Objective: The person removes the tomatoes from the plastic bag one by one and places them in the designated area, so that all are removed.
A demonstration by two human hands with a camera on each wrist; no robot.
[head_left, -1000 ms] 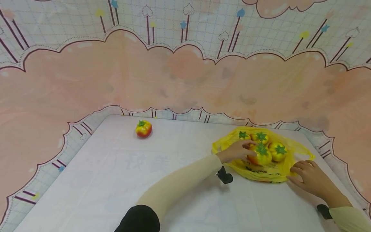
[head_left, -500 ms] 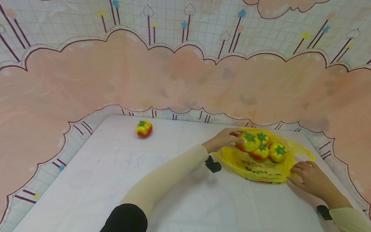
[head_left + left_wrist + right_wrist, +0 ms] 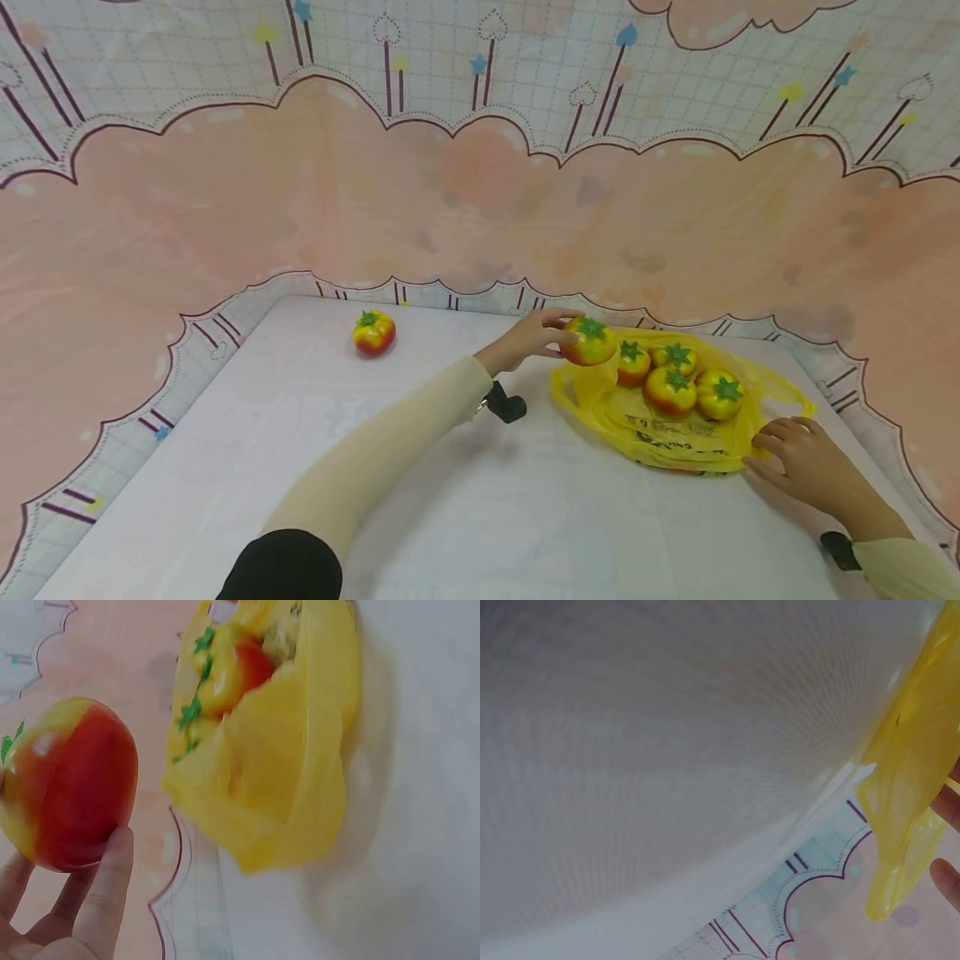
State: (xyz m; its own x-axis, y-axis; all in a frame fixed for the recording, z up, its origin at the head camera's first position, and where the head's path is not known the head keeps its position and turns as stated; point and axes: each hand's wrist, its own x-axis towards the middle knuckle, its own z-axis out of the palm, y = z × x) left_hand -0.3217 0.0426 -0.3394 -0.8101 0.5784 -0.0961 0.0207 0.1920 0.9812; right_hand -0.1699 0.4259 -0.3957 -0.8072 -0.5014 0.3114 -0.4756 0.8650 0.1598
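A red-and-yellow tomato with a green star-shaped leaf top (image 3: pixel 589 342) is in my left hand (image 3: pixel 525 340), just left of a yellow plastic bag (image 3: pixel 675 446). My thumb and fingers grip its side; the left wrist view shows the fingertips (image 3: pixel 116 855) against its red skin. Several similar tomatoes (image 3: pixel 671 390) sit in the opened, flattened bag. At the bag's right edge, my right hand (image 3: pixel 806 462) rests with its fingers touching the plastic. In the right wrist view its thumb and finger stand apart beside the bag (image 3: pixel 911 765).
One more tomato (image 3: pixel 373 333) lies alone at the back left of the white table (image 3: pixel 465 500). Behind the table hangs a pink patterned cloth (image 3: pixel 480 217). A bag handle (image 3: pixel 787 398) spreads toward the right table edge.
My left hand has taken a tomato from the group on the bag and carried it left, past the bag's left edge. The right hand stays where it was.
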